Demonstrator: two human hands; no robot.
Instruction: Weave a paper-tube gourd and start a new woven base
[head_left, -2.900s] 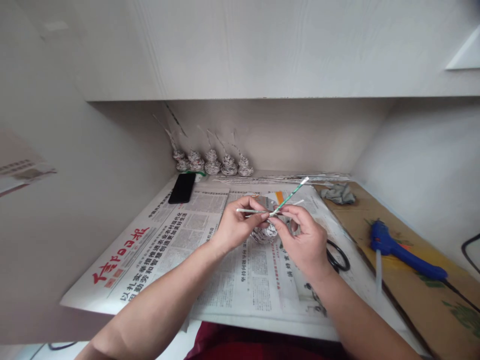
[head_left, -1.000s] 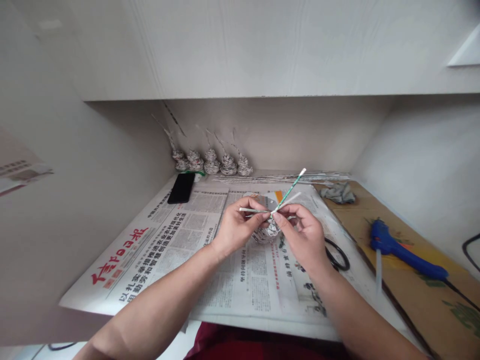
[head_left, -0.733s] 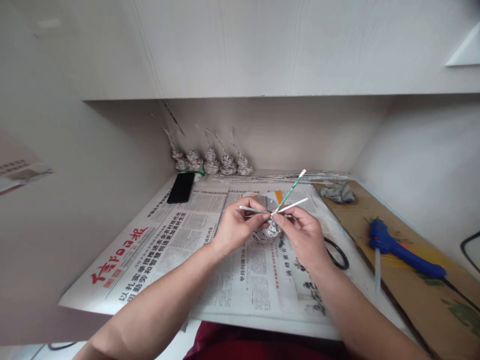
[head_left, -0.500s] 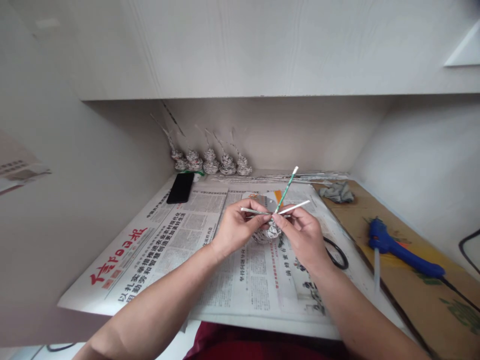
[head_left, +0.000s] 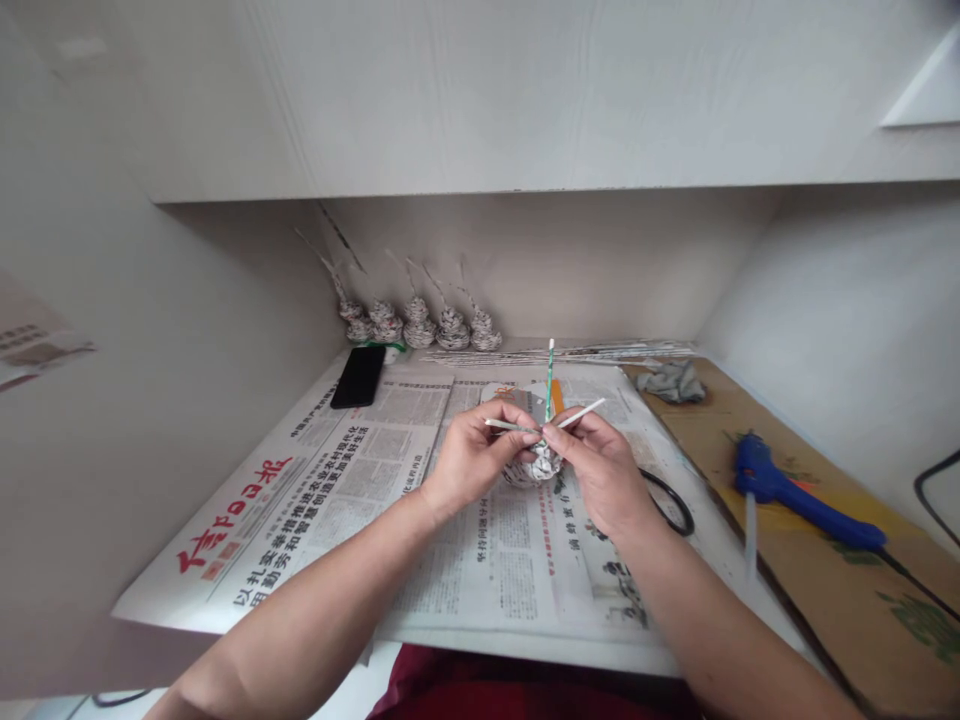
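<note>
Between my hands is a small woven paper piece point(head_left: 543, 464) made of rolled newsprint, with thin paper sticks sticking out of its top. My left hand point(head_left: 480, 445) pinches a pale paper stick point(head_left: 501, 425) that points left. With thumb and fingers closed, my right hand point(head_left: 596, 465) grips a white paper stick point(head_left: 589, 410) pointing up to the right. A green-and-white paper stick point(head_left: 550, 380) stands nearly upright between them. My fingers partly cover the top of the weave, where the sticks meet.
Several finished gourd-shaped woven pieces point(head_left: 452, 330) line the back wall beside a black phone point(head_left: 359, 377). Long paper sticks point(head_left: 570, 353) lie along the back. Newspaper point(head_left: 315, 500) covers the table. A blue glue gun point(head_left: 802, 500) and a grey cloth point(head_left: 673, 382) rest on cardboard point(head_left: 847, 590) at right.
The green-and-white stick has swung from leaning right to nearly upright. The white stick in my right hand has shifted slightly left. Both hands stay at the woven piece.
</note>
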